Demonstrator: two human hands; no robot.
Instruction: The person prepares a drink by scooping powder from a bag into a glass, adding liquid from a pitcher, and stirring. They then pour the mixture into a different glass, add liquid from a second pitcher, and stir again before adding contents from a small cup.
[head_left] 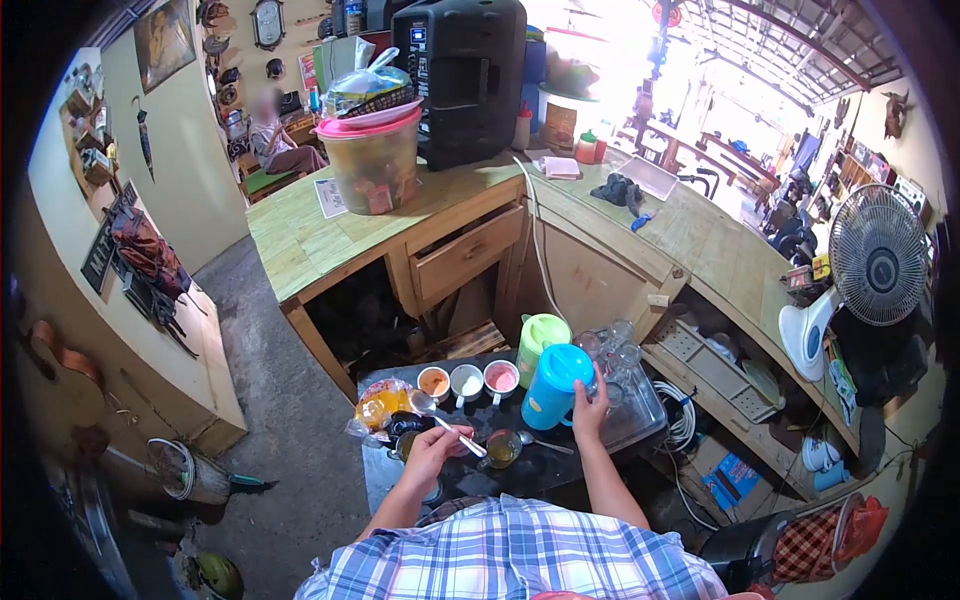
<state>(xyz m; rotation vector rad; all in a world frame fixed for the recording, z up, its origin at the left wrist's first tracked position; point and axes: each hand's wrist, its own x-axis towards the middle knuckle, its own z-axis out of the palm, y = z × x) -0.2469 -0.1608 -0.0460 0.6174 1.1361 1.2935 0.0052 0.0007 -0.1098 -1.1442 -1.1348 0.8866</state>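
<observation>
My left hand (430,453) holds a metal spoon (460,436) above the dark low table (376,480). Fingers of my right hand (591,408) are wrapped on the handle side of a blue lidded pitcher (550,385). Behind that stands a green pitcher (541,338). Three white cups, one with orange contents (433,381), one with white (466,382) and one with pink (501,377), are in a row. A glass with greenish liquid (503,449) sits between my hands, with another spoon (546,442) beside it. A bag with orange contents (385,405) lies at the left.
Upturned glasses (620,352) stand on a metal tray (640,415) at the right. Beyond is a wooden counter (460,200) with a black speaker (470,80) and a pink-lidded tub (370,165). A fan (880,255) is at the right. A person (280,140) sits at the back left.
</observation>
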